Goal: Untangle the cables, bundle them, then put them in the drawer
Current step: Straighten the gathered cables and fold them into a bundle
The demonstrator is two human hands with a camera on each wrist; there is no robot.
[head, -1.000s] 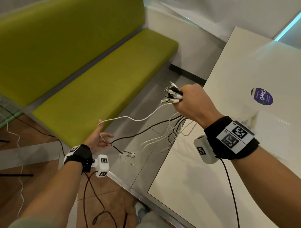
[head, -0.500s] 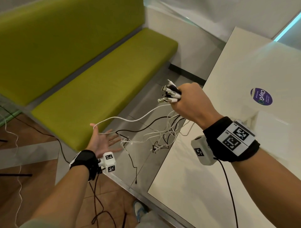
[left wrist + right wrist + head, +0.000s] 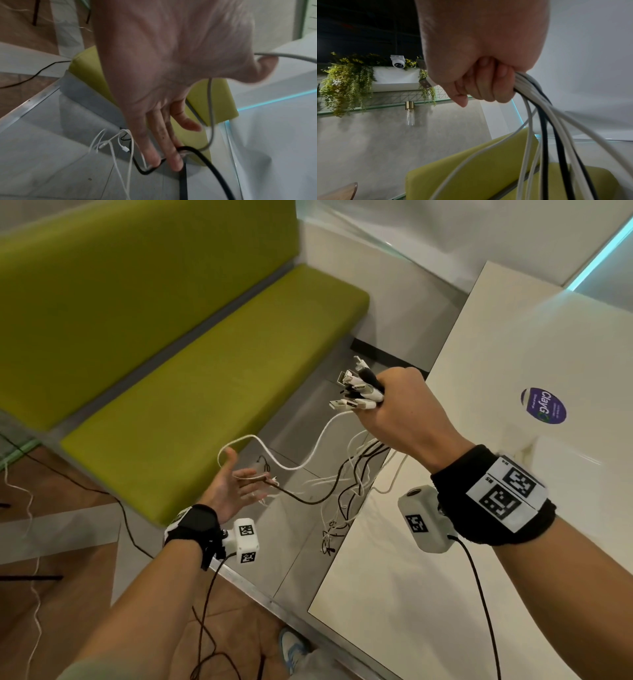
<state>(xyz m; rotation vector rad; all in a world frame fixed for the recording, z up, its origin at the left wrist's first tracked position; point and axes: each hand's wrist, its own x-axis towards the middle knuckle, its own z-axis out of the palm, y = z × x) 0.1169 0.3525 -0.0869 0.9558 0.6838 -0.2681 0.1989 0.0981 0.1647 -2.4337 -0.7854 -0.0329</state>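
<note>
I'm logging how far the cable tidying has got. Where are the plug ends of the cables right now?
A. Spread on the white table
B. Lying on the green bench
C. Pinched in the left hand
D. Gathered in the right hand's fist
D: the right hand grips the cables with their plug ends sticking out of the fist, while the loose lengths hang down towards the open left hand.

Head looks down; wrists close, left blurry.

White and black cables [image 3: 346, 474] are hanging beside a lime-green bench [image 3: 212, 392] (purple sticker [image 3: 543, 405] showing on the cream table [image 3: 428, 594]).
</note>
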